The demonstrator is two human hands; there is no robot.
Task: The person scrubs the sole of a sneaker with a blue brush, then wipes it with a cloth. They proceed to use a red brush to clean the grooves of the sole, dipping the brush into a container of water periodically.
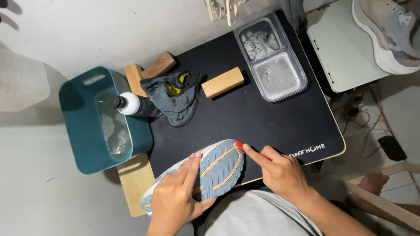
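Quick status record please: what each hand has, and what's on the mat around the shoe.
left hand: holds shoe sole-up
right hand: pinches red tool, tip at sole edge
mat: black; grey cloth, wooden block, clear two-part tray
left of mat: teal basket, bottle across its rim

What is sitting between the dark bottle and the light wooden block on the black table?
In the head view, a crumpled grey cloth with a bit of yellow in its folds lies between the bottle and the wooden block.
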